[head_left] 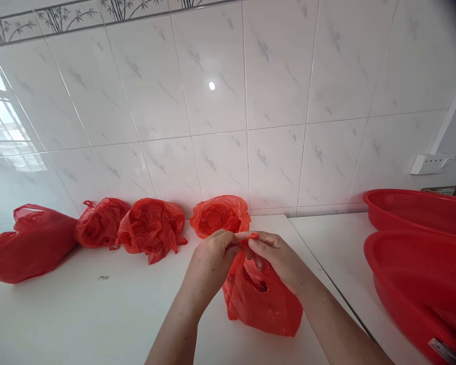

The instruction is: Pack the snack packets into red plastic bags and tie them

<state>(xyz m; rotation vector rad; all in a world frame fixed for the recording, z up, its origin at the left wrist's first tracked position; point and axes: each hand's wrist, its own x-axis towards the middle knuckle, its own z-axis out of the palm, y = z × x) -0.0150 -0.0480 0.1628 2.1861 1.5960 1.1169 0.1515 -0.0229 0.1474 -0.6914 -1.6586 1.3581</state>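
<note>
A thin red plastic bag (266, 309) hangs or rests just below my two hands over the white table, with something dark showing through an opening in its side. My left hand (216, 253) is closed on the gathered top of this bag. Meeting it from the other side, my right hand (275, 256) pinches the same gathered plastic, and a small red tip pokes out between thumb and finger. The fingers of both hands partly overlap. Just behind them, another red plastic bag (221, 213) sits against the wall with its mouth open.
To the left along the tiled wall lie a crumpled red bag (152, 225), a bundled red bag (101, 223) and a fuller red bag (34, 248). Two red plastic baskets (387, 274) stand at the right. A socket (431, 163) is on the wall above them.
</note>
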